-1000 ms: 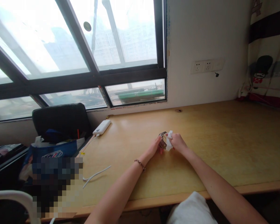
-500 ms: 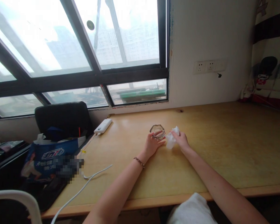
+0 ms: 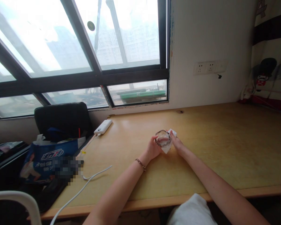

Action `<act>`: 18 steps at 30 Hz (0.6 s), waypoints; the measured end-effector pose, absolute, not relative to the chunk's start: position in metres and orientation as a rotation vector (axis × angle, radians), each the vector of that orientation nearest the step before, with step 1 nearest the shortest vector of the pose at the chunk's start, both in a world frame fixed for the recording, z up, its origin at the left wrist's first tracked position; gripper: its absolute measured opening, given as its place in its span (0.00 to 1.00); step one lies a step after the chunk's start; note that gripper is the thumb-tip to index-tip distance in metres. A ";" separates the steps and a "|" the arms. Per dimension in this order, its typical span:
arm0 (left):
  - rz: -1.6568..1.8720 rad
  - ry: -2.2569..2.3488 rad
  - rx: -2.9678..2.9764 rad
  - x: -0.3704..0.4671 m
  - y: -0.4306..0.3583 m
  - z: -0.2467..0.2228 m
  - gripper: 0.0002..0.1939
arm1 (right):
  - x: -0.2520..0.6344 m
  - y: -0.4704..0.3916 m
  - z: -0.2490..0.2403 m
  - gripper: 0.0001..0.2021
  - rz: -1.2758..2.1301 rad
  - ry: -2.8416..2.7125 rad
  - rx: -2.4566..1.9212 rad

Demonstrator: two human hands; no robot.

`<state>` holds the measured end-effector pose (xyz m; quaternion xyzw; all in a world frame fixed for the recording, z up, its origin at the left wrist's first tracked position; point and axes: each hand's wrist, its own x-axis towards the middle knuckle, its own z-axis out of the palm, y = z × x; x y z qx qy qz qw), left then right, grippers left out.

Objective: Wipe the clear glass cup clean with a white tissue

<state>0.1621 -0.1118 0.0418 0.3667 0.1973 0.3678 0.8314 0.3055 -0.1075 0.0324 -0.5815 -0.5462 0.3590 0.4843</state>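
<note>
Head view. Left hand [image 3: 153, 149]: fingers curled round the near left side of a clear glass bowl [image 3: 163, 144], thumb at its rim; holding it. Dark-and-light bracelet [image 3: 140, 164] on that wrist. Right hand [image 3: 178, 145]: closed on a crumpled white tissue [image 3: 167, 149], which lies against the right side of the bowl. One corner of the tissue hangs below, pointing toward the wearer; another part shows above the right thumb.

Bowl: between the two hands, over the middle of the desk [image 3: 215, 134], open side visible, rim faceted. Cannot tell whether its base touches the wood. Finer finger placement behind glass and tissue: hidden.

Desk, left far edge: white power bank [image 3: 103, 127], a white cable [image 3: 98, 135] plugged into its near end. Nearer the wearer, a white cord [image 3: 90, 180] bends across the desk's left part. Small round hole [image 3: 180, 111] near the wall side.

Left of desk: black chair [image 3: 62, 117], blue printed bag [image 3: 50, 161] before its backrest; part of the area beside the bag is pixelated. Dark-framed window [image 3: 131, 71] beyond. Sockets [image 3: 206, 67] on the wall, patterned curtain [image 3: 269, 47] at far right. Pale cloth [image 3: 192, 211] at bottom, between the forearms.
</note>
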 end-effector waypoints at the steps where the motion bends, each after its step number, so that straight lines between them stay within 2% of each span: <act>1: 0.812 0.436 0.793 0.163 -0.110 0.038 0.25 | 0.307 -0.107 0.033 0.29 0.824 -1.325 -1.426; 7: 1.006 0.493 0.838 0.169 -0.105 0.028 0.19 | 0.317 -0.113 0.044 0.25 0.368 -1.286 -1.411; 13: 1.103 0.496 0.936 0.171 -0.106 0.032 0.18 | 0.309 -0.120 0.041 0.17 0.663 -1.565 -1.404; 18: 1.116 0.572 1.056 0.174 -0.107 0.033 0.22 | 0.307 -0.113 0.033 0.13 1.049 -1.382 -1.371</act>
